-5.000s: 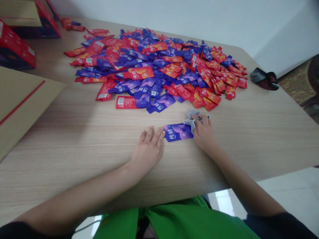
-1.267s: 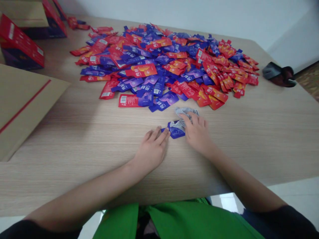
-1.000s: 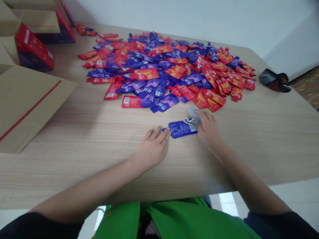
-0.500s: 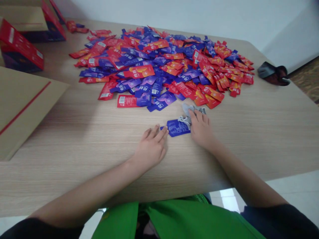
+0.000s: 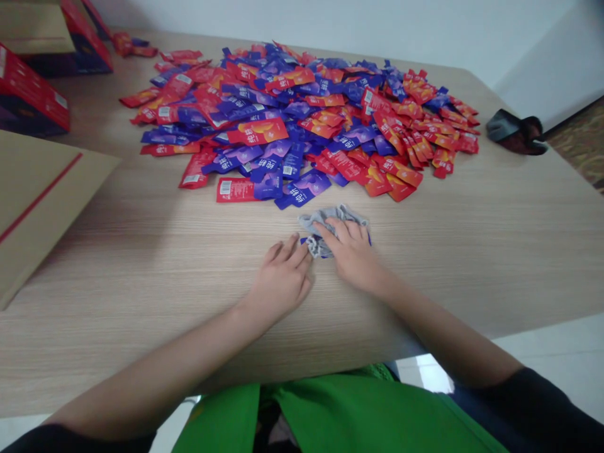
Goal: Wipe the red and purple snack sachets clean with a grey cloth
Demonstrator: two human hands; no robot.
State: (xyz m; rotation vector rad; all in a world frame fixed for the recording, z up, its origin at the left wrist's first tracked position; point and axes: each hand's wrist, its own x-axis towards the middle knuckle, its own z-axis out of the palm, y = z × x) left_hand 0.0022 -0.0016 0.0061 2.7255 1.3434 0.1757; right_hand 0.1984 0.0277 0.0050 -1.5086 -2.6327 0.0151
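Note:
My right hand (image 5: pixel 350 251) presses a crumpled grey cloth (image 5: pixel 325 221) down on a purple sachet, which the cloth and hand almost wholly hide; only a thin purple edge shows. My left hand (image 5: pixel 282 280) lies flat on the wooden table (image 5: pixel 141 264), fingers stretched out, fingertips at the sachet's left end beside the cloth. A big heap of red and purple sachets (image 5: pixel 302 113) spreads just beyond both hands.
A flat cardboard box with a red stripe (image 5: pixel 38 201) lies at the left. Red and purple cartons (image 5: pixel 33 94) stand at the back left. A dark cloth item (image 5: pixel 516 131) sits at the table's right edge. The table's near edge runs just below my forearms.
My right hand slid the grey cloth leftward over the purple sachet, now covering nearly all of it. Earlier the sachet showed its front, later its printed back. My left hand stayed put.

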